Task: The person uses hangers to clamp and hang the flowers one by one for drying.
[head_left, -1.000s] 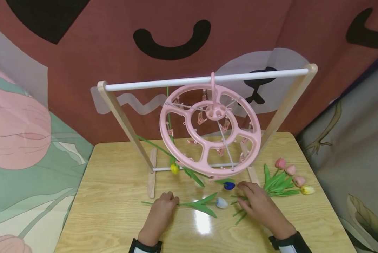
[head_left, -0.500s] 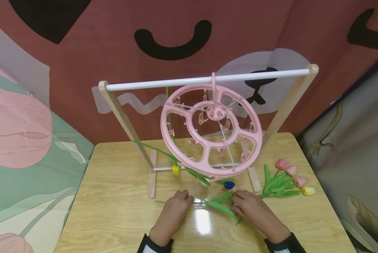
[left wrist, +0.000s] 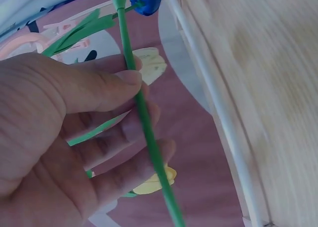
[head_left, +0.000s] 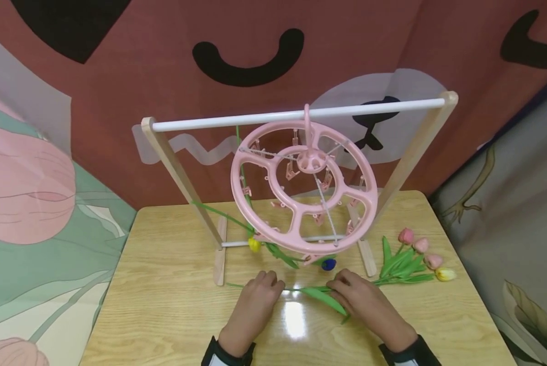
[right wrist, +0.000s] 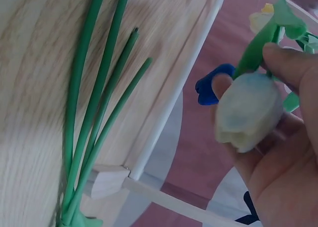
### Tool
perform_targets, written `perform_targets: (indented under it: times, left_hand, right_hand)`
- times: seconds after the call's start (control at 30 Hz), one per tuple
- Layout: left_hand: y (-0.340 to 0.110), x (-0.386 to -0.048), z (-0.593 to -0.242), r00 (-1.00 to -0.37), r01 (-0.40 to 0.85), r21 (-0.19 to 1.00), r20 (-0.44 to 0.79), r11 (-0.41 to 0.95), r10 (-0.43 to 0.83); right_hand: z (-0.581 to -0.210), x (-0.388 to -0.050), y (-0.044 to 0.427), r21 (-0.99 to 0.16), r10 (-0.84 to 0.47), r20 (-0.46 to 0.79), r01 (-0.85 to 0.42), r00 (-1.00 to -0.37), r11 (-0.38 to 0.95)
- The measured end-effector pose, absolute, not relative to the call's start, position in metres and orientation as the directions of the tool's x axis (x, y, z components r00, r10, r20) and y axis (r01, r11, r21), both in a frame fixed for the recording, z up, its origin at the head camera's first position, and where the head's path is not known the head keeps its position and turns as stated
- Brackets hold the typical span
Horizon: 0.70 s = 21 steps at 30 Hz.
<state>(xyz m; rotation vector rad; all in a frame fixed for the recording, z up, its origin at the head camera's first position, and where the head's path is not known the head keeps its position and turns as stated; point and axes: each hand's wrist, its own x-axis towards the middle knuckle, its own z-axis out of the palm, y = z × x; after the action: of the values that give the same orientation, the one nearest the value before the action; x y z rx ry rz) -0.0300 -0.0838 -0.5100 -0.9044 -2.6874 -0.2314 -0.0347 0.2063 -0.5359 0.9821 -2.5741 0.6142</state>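
An artificial tulip with a white, faintly blue head (right wrist: 248,110) lies level between my two hands, just above the table. My left hand (head_left: 256,306) pinches its green stem (left wrist: 147,130) between thumb and forefinger. Close below the flower head, my right hand (head_left: 369,307) pinches the stem by its leaves; this hand hides the head in the head view. Beyond the hands, a blue tulip (head_left: 329,264) and a yellow tulip (head_left: 254,244) hang from a round pink clip hanger (head_left: 312,160). A pale cream flower (left wrist: 151,65) also shows in the left wrist view.
The hanger hooks over the white bar (head_left: 236,120) of a wooden rack standing on the table (head_left: 163,305). At the right lies a bunch of tulips (head_left: 403,267) with pink and yellow heads, stems toward my right hand. A printed curtain (head_left: 163,30) hangs behind.
My left hand has moved right with the white tulip. My right hand has moved from the bunch's stems to the white tulip's head end and now holds it there.
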Motion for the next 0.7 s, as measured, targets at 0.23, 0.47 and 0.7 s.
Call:
perform_targets:
  times: [0.23, 0.47, 0.7]
  left_hand:
    - [-0.082, -0.030, -0.505, -0.761, 0.599, 0.053, 0.349, 0.799, 0.547]
    - [-0.083, -0.027, -0.503, -0.715, 0.631, 0.169, 0.506, 0.757, 0.482]
    - [-0.076, -0.019, -0.513, -0.723, 0.690, 0.496, 0.502, 0.527, 0.474]
  right_hand:
    - [-0.536, -0.036, 0.203, -0.301, -0.499, 0.454, -0.654, -0.738, 0.694]
    - [-0.532, -0.035, 0.199, -0.336, -0.437, 0.474, -0.616, -0.764, 0.712]
    - [-0.526, -0.035, 0.199, -0.462, -0.390, 0.487, -0.610, -0.781, 0.644]
